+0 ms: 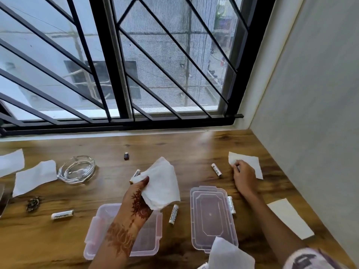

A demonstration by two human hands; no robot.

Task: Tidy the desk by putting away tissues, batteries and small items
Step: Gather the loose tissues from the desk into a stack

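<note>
On the wooden tabletop (174, 144) below the window, the head view shows the left hand (138, 199) gripping a white tissue (165, 181) by its lower part, with the wrist over the open plastic box (150, 241). The right hand (243, 176) reaches far to the right and pinches the near edge of a second tissue (251, 163), which lies flat close to the wall (310, 113).

The tissues look very light, soft and thin. They will probably crumple at once and may tear, so a loose pinch at an edge should be enough.

Several batteries lie scattered: one (62, 214) at the left, one (173, 214) between the box and its lid (211, 216), one (216, 169) near the right hand, and one (231, 204) touching the right side of the lid. They look smooth and round, so they could roll on this glossy wood. It seems better to take each one at the middle, between thumb and fingers.

A glass ashtray (76, 169), likely heavy and fragile, stands at the left beside two more tissues.

The space is narrow at the right, where the grey wall meets the tabletop. A black window grille (116, 74) closes the far side.
</note>
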